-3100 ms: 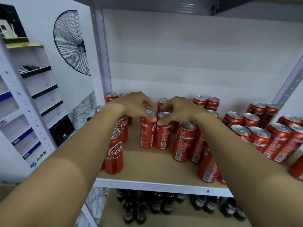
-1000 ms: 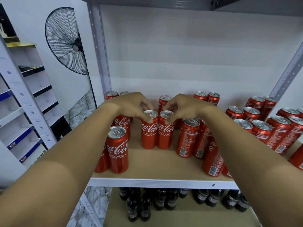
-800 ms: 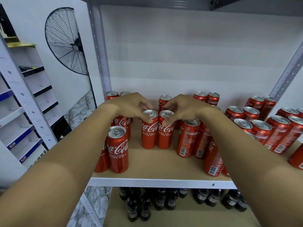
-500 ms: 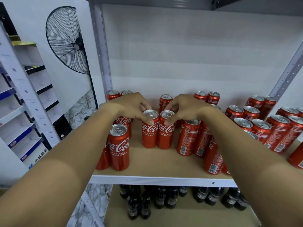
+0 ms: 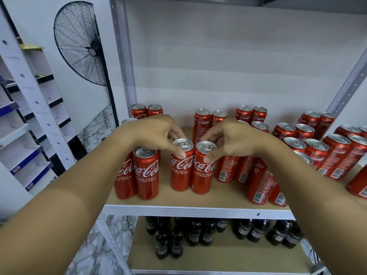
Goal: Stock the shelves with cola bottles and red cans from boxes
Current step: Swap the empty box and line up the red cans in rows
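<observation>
Two tall red cans stand side by side on the wooden shelf (image 5: 178,199), logos facing me. My left hand (image 5: 158,132) grips the top rim of the left can (image 5: 181,171) with thumb and fingers. The right can (image 5: 202,175) touches it, and my right hand (image 5: 228,137) pinches its rim the same way. Another pair of red cans (image 5: 146,175) stands at the shelf's front left. Several more red cans (image 5: 317,153) fill the back and right side. Dark cola bottles (image 5: 198,233) stand on the shelf below.
Grey perforated uprights (image 5: 124,56) frame the rack on both sides. A black wall fan (image 5: 79,42) hangs to the left. A white and blue display rack (image 5: 25,120) stands at far left. The front white shelf edge (image 5: 188,211) runs below the cans.
Both hands pulled the two held cans a little toward the front of the shelf. They were turned earlier so the logos face me. My view has shifted slightly.
</observation>
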